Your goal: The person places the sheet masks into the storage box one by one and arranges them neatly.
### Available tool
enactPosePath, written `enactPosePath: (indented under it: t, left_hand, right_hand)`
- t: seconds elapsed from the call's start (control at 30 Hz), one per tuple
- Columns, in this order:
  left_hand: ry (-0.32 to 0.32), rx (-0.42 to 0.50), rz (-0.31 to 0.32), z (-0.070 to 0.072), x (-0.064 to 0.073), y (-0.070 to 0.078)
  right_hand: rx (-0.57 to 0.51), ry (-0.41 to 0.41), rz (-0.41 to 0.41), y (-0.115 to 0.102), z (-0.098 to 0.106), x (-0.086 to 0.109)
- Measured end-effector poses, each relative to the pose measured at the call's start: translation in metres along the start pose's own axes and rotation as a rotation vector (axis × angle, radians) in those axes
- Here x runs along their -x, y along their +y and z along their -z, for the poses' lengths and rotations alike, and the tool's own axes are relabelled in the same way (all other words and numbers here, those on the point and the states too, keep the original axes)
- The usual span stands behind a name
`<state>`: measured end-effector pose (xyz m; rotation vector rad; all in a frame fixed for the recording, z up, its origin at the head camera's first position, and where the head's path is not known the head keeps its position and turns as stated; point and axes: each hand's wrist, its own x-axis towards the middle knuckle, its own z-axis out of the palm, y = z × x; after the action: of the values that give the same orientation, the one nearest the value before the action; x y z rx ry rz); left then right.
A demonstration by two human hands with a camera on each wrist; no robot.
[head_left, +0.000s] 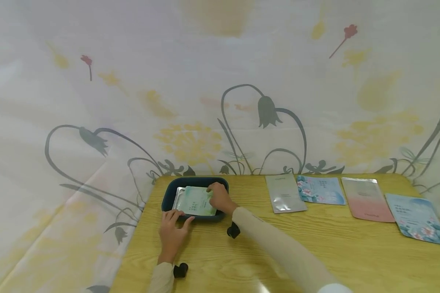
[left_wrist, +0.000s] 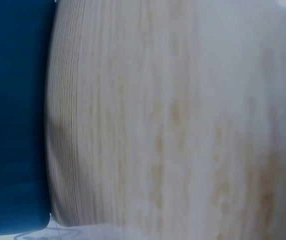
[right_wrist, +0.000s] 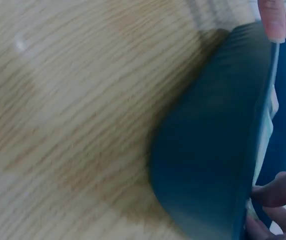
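Note:
A dark blue basin (head_left: 195, 180) stands at the table's left, with a light green sachet (head_left: 197, 202) and a silvery sachet (head_left: 177, 198) partly under it inside. My right hand (head_left: 221, 197) reaches over the basin and pinches the green sachet at its right end. In the right wrist view the fingers (right_wrist: 278, 192) bend in past the rim, their tips partly hidden. At the near left, my left hand (head_left: 173, 232) grips the basin's rim, its thumb along the edge. The left wrist view has only the basin's outer wall (left_wrist: 15, 115) and the tabletop.
To the right lie a silver-grey sachet (head_left: 285, 193), a blue floral sachet (head_left: 321, 189), a pink-and-silver sachet (head_left: 368, 199) and another blue floral sachet (head_left: 419, 217) on the wooden table (head_left: 278, 252). A flower-printed curtain (head_left: 190, 81) hangs behind the table's far edge.

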<state>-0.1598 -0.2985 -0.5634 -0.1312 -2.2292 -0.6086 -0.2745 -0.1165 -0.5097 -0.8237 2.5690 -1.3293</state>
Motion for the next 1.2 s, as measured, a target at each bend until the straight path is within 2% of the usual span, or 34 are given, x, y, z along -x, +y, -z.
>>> enactPosePath:
  t: [0.23, 0.53, 0.87, 1.03, 1.2]
  left_hand:
    - [0.022, -0.01, -0.024, -0.001, 0.0, -0.003]
    - [0.026, -0.002, -0.022, -0.004, 0.002, 0.0]
    - [0.018, 0.01, 0.003, -0.001, -0.001, 0.002]
    - [0.013, 0.006, -0.008, 0.0, -0.001, 0.003]
    - [-0.014, 0.019, 0.019, 0.003, -0.001, 0.003]
  right_hand:
    - [0.019, -0.051, 0.117, 0.001, 0.016, 0.0]
    - [0.0, -0.108, 0.149, 0.003, 0.031, 0.003]
    - [-0.106, -0.113, 0.116, -0.002, 0.069, 0.015]
    - [-0.079, -0.085, 0.094, 0.002, 0.089, 0.026]
    - [-0.058, -0.031, 0.102, 0.007, 0.107, 0.036]
